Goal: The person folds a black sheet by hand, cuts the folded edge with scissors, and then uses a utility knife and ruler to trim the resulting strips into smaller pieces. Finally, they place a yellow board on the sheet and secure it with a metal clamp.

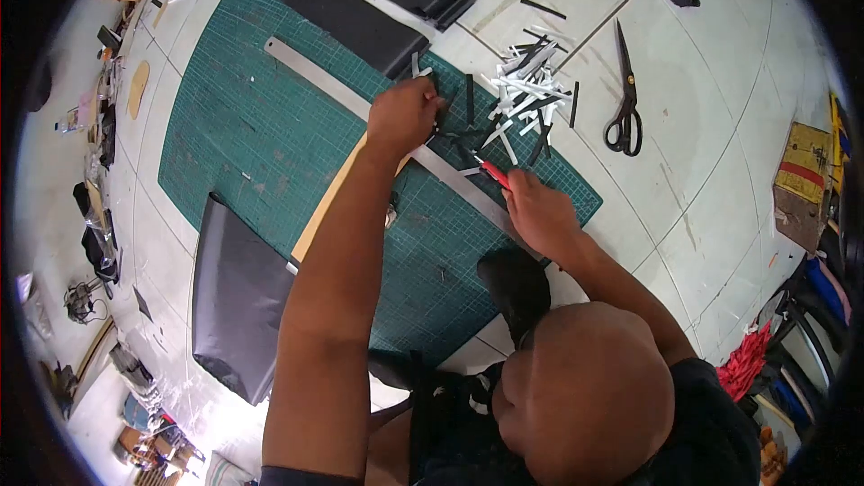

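Observation:
My left hand (402, 115) is closed over the green cutting mat (243, 126), with small dark and white strips at its fingertips; the grip itself is too small to make out. My right hand (543, 216) is wrapped round a red cutter (492, 172), its tip pointing up and left towards the mat. Between and beneath the hands a long metal ruler (315, 76) lies diagonally across the mat. A yellowish wooden strip (331, 194) passes under my left forearm. Just beyond the cutter is a pile of black and white strips (531, 81).
Folded black sheet material (351, 22) lies at the mat's top edge, and another black sheet (236, 297) at its lower left. Black scissors (626, 90) rest on the tiled floor at the right. A box (801, 182) stands far right.

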Tool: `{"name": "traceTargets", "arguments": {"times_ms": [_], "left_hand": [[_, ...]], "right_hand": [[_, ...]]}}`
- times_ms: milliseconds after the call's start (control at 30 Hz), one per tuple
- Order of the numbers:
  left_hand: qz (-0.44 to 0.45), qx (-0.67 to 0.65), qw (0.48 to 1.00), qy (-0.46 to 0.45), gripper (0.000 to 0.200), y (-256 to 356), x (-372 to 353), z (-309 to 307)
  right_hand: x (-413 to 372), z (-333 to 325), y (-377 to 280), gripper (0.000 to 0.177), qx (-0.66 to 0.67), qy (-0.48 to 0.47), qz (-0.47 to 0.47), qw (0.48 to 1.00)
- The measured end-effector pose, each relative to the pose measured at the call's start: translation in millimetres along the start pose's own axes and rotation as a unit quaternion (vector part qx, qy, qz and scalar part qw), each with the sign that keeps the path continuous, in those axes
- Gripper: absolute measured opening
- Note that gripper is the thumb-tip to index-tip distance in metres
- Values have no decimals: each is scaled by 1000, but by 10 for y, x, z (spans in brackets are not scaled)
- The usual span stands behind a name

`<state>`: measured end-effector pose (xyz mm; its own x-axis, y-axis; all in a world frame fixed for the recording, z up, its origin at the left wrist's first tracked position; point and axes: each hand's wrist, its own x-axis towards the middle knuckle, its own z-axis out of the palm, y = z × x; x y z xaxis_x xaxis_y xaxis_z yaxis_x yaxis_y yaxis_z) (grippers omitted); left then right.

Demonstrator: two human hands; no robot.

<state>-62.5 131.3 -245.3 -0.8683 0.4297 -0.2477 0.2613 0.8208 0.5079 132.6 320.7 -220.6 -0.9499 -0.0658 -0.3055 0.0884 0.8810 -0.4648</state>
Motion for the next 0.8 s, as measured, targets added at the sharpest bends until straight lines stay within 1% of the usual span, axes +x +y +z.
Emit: {"name": "traceTargets", "arguments": {"times_ms": [67,167,200,267,333,400,433,500,600,633,667,733,767,800], "left_hand": [[-8,-14,998,61,28,63,-89,39],[-15,115,976,186,50,234,-264,230],[-26,145,974,169,58,296,-284,329],[-49,206,968,134,73,463,-304,582],[-26,101,985,134,78,735,-387,808],[55,1,998,16,67,1052,-479,843],[81,-91,992,33,61,1113,-509,853],[132,-273,951,63,50,1199,-552,833],[63,-227,959,159,35,958,-556,581],[37,-183,965,184,31,856,-600,465],[13,-139,968,209,28,729,-640,349],[-13,-69,969,238,29,382,-706,229],[-24,-37,970,241,31,256,-756,150],[-34,-5,969,244,32,163,-817,89]], "right_hand": [[-23,-108,63,22,78,42,19,996],[-7,-107,144,28,228,82,107,964],[14,-79,146,29,309,98,134,936],[24,37,149,31,463,121,186,858],[34,56,223,26,514,182,176,819],[33,-34,262,22,558,256,174,770],[55,-122,280,20,556,295,159,761],[134,-274,324,17,549,374,131,736],[250,-261,389,18,514,326,173,774],[305,-268,326,21,486,265,214,805],[365,-174,302,22,478,221,147,837],[587,-197,59,36,335,177,103,920],[742,-198,-56,43,259,152,79,950],[922,-142,-124,48,238,153,48,958]]}}
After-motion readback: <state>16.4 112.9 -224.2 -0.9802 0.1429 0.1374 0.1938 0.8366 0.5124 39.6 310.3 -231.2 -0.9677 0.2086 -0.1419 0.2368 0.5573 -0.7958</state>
